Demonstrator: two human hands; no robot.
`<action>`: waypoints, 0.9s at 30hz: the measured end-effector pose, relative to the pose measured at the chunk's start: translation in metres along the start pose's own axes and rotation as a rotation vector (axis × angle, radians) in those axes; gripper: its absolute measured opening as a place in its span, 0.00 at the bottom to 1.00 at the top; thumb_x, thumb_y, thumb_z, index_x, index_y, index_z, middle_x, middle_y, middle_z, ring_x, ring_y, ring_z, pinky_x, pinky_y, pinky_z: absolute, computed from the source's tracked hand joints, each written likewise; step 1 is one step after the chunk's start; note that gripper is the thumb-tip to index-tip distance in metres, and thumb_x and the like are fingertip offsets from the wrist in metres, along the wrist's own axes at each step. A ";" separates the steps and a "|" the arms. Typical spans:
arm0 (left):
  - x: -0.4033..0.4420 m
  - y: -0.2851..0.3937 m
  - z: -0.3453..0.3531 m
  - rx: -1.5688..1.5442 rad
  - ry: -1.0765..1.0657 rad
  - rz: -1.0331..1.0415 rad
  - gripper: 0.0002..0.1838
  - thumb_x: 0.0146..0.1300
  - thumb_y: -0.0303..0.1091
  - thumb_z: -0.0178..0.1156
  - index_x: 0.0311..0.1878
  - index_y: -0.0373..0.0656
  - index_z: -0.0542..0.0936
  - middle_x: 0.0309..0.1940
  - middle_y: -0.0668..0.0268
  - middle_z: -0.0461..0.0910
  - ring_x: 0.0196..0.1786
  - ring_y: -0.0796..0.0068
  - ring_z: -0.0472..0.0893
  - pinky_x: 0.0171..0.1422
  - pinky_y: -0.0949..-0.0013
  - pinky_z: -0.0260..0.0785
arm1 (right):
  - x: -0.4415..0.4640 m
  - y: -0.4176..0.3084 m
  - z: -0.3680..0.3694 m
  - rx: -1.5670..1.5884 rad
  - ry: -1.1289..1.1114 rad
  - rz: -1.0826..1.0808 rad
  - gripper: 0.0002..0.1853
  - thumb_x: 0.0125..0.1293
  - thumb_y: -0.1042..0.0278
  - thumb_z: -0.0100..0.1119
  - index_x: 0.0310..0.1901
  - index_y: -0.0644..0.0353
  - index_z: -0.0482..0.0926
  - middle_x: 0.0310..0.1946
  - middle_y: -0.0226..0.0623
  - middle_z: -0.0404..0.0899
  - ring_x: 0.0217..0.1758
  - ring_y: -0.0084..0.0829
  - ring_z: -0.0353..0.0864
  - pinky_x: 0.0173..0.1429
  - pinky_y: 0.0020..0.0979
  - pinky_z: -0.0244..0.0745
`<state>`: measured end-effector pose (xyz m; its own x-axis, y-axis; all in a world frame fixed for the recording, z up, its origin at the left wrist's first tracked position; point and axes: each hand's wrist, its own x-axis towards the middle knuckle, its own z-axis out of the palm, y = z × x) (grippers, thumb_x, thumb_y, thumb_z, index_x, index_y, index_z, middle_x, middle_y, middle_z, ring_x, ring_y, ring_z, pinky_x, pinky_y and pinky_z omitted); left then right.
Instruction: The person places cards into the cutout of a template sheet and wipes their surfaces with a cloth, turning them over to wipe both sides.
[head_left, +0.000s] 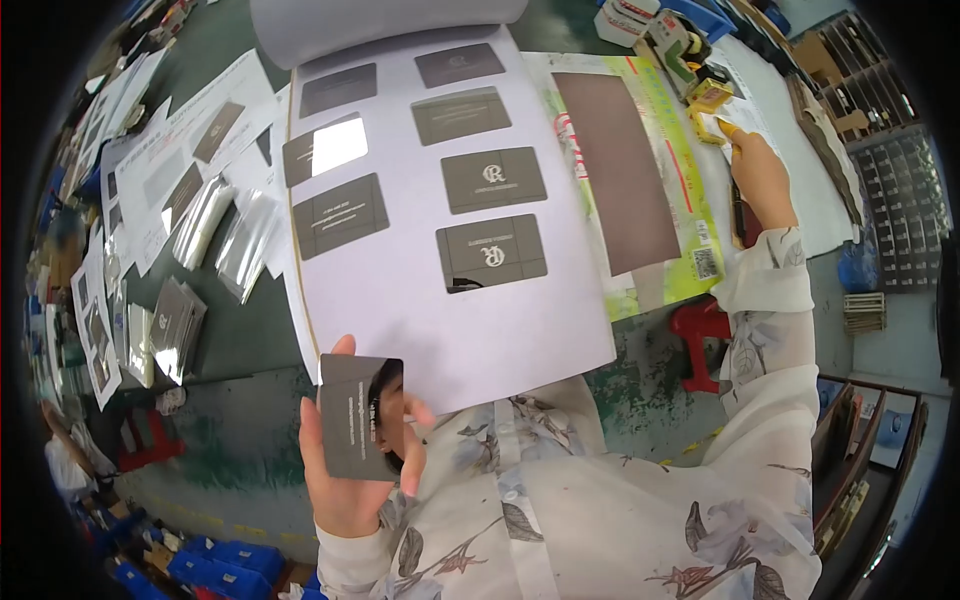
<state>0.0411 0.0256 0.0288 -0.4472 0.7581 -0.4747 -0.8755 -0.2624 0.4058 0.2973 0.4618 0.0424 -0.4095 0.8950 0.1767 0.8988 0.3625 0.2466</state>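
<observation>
My left hand (345, 505) holds a dark grey, mirror-like metal card (350, 420) by its edges, fingers wrapped around it. White lettering runs along the card, and its shiny side reflects part of a person. My right hand (762, 180) reaches to the far right, its fingertips closed at a small yellow-and-white object (708, 126) whose kind I cannot make out. In front of me lies a large white paper pad (400, 300) with its top sheet rolled back. Several similar cards (494, 181) rest on it in two columns, some showing a white logo.
A brown sheet (618, 170) lies on a green-yellow printed sheet (690, 220) at right. Yellow boxes (710, 85) and a tape dispenser (672, 45) stand behind. Clear plastic sleeves (245, 240), stacked cards (178, 325) and papers cover the left. A red stool (700, 340) is below.
</observation>
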 end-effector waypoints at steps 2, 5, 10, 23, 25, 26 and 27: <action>-0.002 0.002 0.001 0.006 -0.021 -0.066 0.32 0.79 0.59 0.29 0.82 0.63 0.47 0.52 0.33 0.74 0.12 0.62 0.72 0.15 0.69 0.65 | 0.012 0.012 0.023 0.077 -0.055 0.014 0.17 0.70 0.64 0.47 0.56 0.52 0.81 0.51 0.50 0.81 0.52 0.54 0.82 0.54 0.51 0.76; 0.003 0.006 -0.005 0.123 -0.094 -0.116 0.33 0.78 0.60 0.29 0.81 0.63 0.48 0.57 0.30 0.71 0.14 0.61 0.74 0.21 0.69 0.69 | 0.021 0.033 0.040 0.023 -0.017 -0.046 0.21 0.72 0.66 0.43 0.62 0.48 0.79 0.51 0.49 0.80 0.54 0.51 0.81 0.56 0.50 0.74; 0.011 0.005 -0.013 0.208 -0.275 -0.087 0.33 0.78 0.56 0.32 0.81 0.55 0.48 0.61 0.35 0.71 0.18 0.59 0.77 0.28 0.67 0.75 | -0.087 -0.065 -0.055 0.539 0.141 -0.405 0.18 0.70 0.80 0.46 0.58 0.65 0.78 0.48 0.47 0.79 0.53 0.44 0.80 0.60 0.34 0.71; 0.003 0.011 -0.005 0.220 -0.305 -0.117 0.35 0.79 0.57 0.35 0.80 0.45 0.49 0.61 0.48 0.75 0.31 0.60 0.82 0.42 0.60 0.77 | -0.211 -0.215 -0.101 0.879 0.177 -1.080 0.15 0.41 0.65 0.69 0.36 0.48 0.84 0.30 0.33 0.68 0.30 0.34 0.72 0.26 0.31 0.61; 0.004 0.009 -0.012 0.171 -0.371 -0.111 0.35 0.79 0.57 0.35 0.80 0.46 0.50 0.62 0.50 0.75 0.31 0.61 0.81 0.41 0.62 0.77 | -0.201 -0.219 -0.096 0.864 0.240 -0.977 0.16 0.40 0.65 0.68 0.36 0.48 0.84 0.28 0.32 0.65 0.29 0.33 0.71 0.25 0.30 0.60; 0.006 0.008 -0.015 0.130 -0.416 -0.108 0.35 0.79 0.57 0.35 0.80 0.46 0.50 0.60 0.54 0.76 0.31 0.61 0.81 0.40 0.62 0.77 | -0.198 -0.217 -0.094 0.831 0.197 -0.975 0.16 0.40 0.63 0.67 0.36 0.48 0.85 0.29 0.32 0.65 0.29 0.33 0.71 0.25 0.31 0.60; 0.005 0.009 -0.013 0.130 -0.413 -0.106 0.35 0.79 0.57 0.35 0.80 0.46 0.50 0.60 0.54 0.76 0.31 0.61 0.81 0.40 0.62 0.77 | -0.199 -0.217 -0.092 0.833 0.195 -0.979 0.16 0.40 0.63 0.67 0.36 0.48 0.85 0.29 0.32 0.65 0.29 0.33 0.71 0.25 0.31 0.60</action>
<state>0.0283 0.0193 0.0201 -0.2229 0.9584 -0.1780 -0.8705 -0.1135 0.4789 0.1693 0.1808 0.0413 -0.8995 0.1418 0.4134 0.0131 0.9542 -0.2988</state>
